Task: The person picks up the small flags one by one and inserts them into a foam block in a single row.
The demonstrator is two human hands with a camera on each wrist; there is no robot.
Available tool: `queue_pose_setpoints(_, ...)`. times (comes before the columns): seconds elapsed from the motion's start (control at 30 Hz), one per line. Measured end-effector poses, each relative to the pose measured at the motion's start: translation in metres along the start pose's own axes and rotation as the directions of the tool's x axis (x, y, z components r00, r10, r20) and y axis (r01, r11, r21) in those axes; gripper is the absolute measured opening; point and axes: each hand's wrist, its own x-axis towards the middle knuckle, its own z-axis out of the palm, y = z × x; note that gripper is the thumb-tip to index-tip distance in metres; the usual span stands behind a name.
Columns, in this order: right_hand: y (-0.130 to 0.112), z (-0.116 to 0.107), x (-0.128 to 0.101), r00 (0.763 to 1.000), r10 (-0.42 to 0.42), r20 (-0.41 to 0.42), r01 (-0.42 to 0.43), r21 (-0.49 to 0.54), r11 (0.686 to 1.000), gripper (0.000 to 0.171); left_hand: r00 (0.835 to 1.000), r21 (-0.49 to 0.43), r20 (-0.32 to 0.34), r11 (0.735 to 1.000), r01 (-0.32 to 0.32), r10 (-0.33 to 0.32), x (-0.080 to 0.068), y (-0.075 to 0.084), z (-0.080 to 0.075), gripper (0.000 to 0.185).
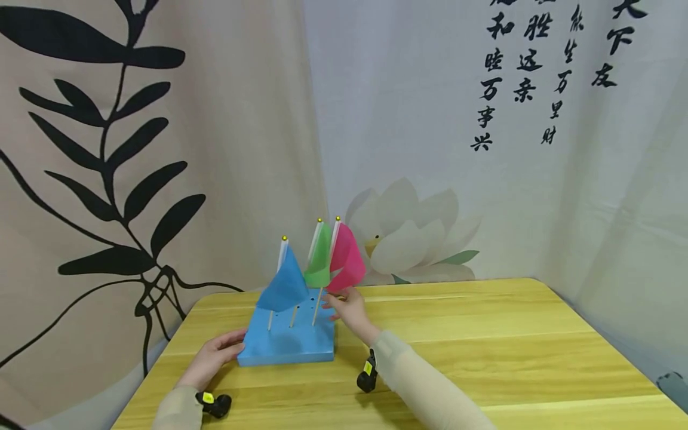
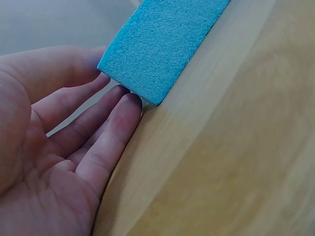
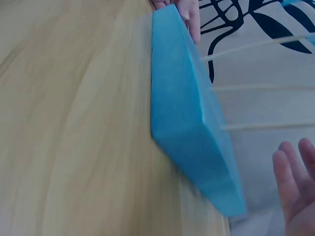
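A blue foam block [image 1: 285, 346] lies flat on the wooden table. Three thin sticks stand in it, carrying a blue flag [image 1: 285, 283], a green flag [image 1: 319, 257] and a pink flag [image 1: 346, 260], each topped by a small gold ball. My left hand [image 1: 215, 355] rests against the block's left side; in the left wrist view its fingertips and thumb touch the foam's end with the fingers fairly straight. Beside the right-hand stick is my right hand [image 1: 352, 310], raised just below the pink flag. The right wrist view shows its extended fingers [image 3: 290, 172] apart from the sticks.
Small dark holes dot the block's top behind the sticks. The table [image 1: 484, 346] stretches right and toward me. Behind it hangs a pale curtain [image 1: 252, 149] printed with dark leaves, a lotus and writing. A black wrist camera [image 1: 367, 373] sits on each sleeve.
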Motion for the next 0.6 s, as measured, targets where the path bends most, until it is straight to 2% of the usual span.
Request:
queue_pose_setpoints(0.23,0.009,-0.045,0.002,1.000,-0.004,0.013,0.005,-0.106,0.994,0.017,1.000,-0.007,0.004,1.000,-0.001,0.001,0.003,-0.001,0.000,0.059)
queue_pose_setpoints(0.43,0.036,-0.104,0.008,0.997,0.029,-0.078,-0.042,-0.170,0.985,0.018,1.000,-0.004,0.007,1.000,0.006,-0.006,0.003,-0.002,-0.003,0.060)
queue_pose_setpoints(0.6,0.038,-0.154,-0.001,0.985,0.073,-0.157,-0.109,-0.241,0.964,0.018,1.000,0.007,0.010,1.000,0.008,-0.008,0.004,-0.002,-0.005,0.060)
